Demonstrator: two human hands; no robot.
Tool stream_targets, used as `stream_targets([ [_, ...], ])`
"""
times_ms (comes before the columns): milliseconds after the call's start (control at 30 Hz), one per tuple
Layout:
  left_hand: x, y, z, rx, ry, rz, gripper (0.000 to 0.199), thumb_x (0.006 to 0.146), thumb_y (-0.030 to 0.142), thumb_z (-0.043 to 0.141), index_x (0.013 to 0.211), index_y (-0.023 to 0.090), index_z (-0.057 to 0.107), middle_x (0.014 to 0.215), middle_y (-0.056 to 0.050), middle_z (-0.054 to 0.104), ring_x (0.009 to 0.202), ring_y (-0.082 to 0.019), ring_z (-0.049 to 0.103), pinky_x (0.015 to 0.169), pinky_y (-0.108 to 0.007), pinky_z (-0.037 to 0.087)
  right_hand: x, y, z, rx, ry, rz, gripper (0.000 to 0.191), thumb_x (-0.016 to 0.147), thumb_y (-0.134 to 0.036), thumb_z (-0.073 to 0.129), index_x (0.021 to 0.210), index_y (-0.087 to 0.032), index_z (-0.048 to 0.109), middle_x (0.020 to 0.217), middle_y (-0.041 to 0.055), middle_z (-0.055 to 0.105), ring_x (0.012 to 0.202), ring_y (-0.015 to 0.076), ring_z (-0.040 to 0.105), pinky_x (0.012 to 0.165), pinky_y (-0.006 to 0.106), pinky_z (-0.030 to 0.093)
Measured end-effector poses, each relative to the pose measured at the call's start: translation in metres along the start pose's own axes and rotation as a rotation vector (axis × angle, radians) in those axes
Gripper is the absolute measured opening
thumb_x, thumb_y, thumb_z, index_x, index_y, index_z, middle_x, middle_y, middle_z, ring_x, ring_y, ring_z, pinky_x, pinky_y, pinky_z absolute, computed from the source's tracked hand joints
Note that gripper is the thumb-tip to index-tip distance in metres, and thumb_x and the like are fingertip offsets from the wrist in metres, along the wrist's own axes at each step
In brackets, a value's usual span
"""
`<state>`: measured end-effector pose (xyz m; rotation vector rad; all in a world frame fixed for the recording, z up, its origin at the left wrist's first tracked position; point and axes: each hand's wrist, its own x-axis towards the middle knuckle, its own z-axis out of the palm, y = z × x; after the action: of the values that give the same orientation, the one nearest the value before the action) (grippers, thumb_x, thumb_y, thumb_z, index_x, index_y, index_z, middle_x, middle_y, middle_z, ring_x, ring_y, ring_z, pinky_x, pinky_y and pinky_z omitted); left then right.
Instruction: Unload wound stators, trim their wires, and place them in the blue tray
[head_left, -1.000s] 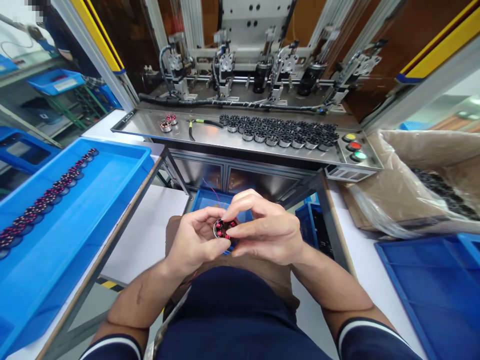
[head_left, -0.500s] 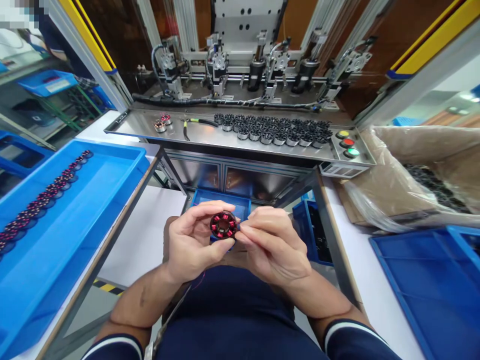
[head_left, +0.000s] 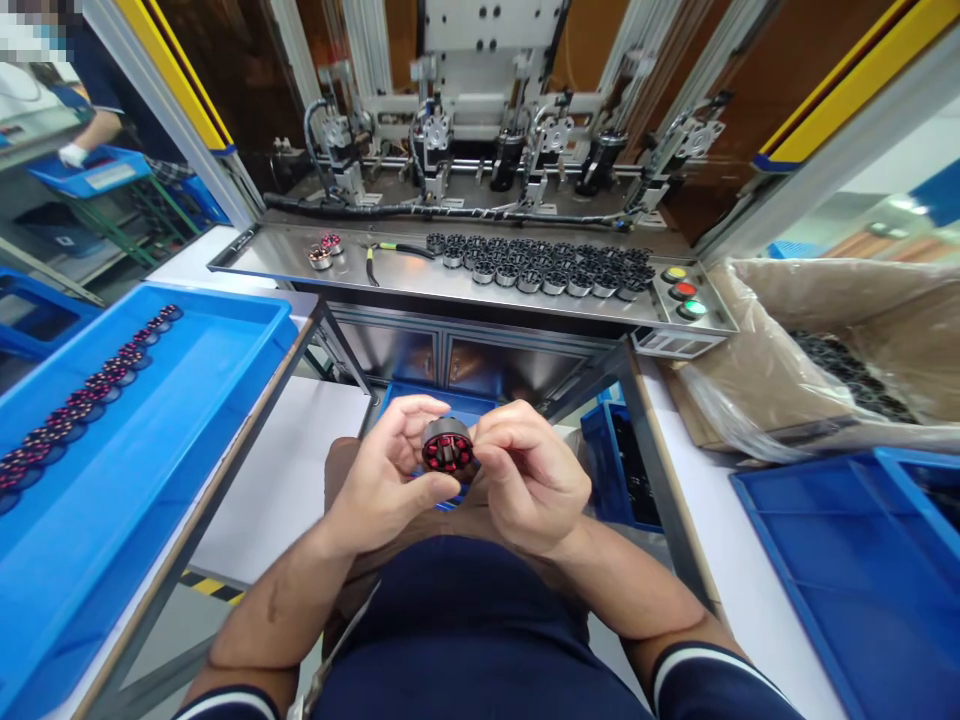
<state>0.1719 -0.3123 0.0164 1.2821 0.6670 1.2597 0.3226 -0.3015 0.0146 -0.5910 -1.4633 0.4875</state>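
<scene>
My left hand (head_left: 386, 480) holds a round motor part (head_left: 448, 447) between thumb and fingers, with a dark grey rim and red coils facing me. At the part's right edge, my right hand (head_left: 531, 480) is closed in a pinch; anything between its fingertips is too small to make out. Beyond my hands, several black and silver motor parts (head_left: 555, 280) stand in rows on the metal ledge. Farther left on that ledge are pliers (head_left: 401, 248) with black and yellow handles and a few copper and red wound parts (head_left: 320, 258).
On the left a blue tray (head_left: 217, 340) carries a line of wound parts. Machine fixtures (head_left: 435, 135) rise behind the ledge, with buttons (head_left: 683, 290) at its right. A plastic-lined carton (head_left: 757, 340) and blue tray (head_left: 840, 550) sit right. Far left, a person's gloved hand (head_left: 73, 155) shows.
The motor part has tilted, so its outer rim now shows on top. My right hand has shifted slightly left. At the far left, a person's gloved hand has come into view.
</scene>
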Motion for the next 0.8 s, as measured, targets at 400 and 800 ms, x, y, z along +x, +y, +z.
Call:
stream_targets([
  [400,0.002,-0.007,-0.014,-0.25,-0.173,-0.088,0.04,0.094,0.047,0.061,0.128,0.027,0.061,0.103,-0.007,0.071,0.08,-0.016,0.072,0.065,-0.024,0.061,0.006,-0.002,-0.008,-0.11,-0.045,0.052,0.015,0.088,-0.006,0.066,0.081,-0.019,0.065,0.071,-0.0002,0.064,0.067,0.0125,0.062,0.058,0.025,0.05],
  [800,0.004,-0.005,-0.01,-0.226,0.034,0.037,0.044,0.075,0.042,0.085,0.107,0.024,0.059,0.111,-0.005,0.071,0.111,-0.024,0.07,0.089,-0.033,0.06,0.014,-0.003,-0.011,-0.005,-0.126,0.025,0.014,0.088,-0.007,0.066,0.08,-0.018,0.066,0.07,0.0009,0.066,0.065,0.0128,0.063,0.058,0.025,0.053],
])
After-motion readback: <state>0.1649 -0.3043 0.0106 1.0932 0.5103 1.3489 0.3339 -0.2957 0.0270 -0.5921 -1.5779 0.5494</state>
